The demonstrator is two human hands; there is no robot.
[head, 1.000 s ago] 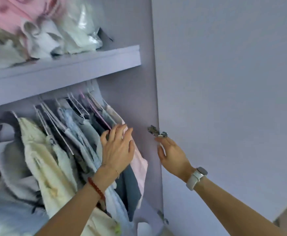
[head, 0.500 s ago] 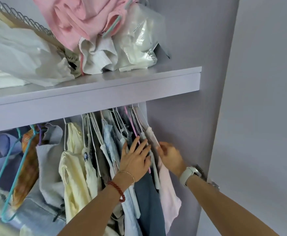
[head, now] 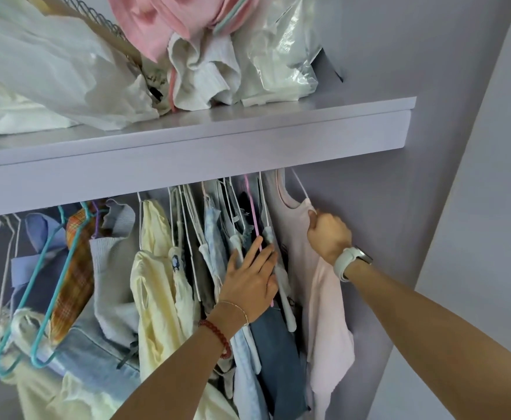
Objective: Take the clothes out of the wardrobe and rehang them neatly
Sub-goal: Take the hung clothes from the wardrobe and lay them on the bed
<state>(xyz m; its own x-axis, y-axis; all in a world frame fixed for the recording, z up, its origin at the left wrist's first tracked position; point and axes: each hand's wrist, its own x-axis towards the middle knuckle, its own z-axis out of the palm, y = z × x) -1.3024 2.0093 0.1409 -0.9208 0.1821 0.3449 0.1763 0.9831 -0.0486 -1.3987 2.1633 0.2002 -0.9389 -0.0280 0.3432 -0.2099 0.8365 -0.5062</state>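
Your left hand (head: pixel 252 277) lies flat, fingers straight, pressing the packed hangers left of the pale pink top (head: pixel 324 286). Your right hand (head: pixel 328 234), beside it a moment ago, now grips its shoulder under the shelf (head: pixel 187 153), so lifting it off looks next.

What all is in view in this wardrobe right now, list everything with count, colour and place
shelf: one, lilac, above the hanging clothes
pile of clothes: one heap, pink and white, on the shelf
plastic bag: one, clear, right end of the pile
pale pink top: one, hanging far right
yellow top: one, hanging mid-row
grey knit: one, left of the yellow top
teal hangers: two, far left
watch: one, white, right wrist
bead bracelet: one, red, left wrist
left hand: flat against the middle hangers
right hand: grip on the pink top's shoulder
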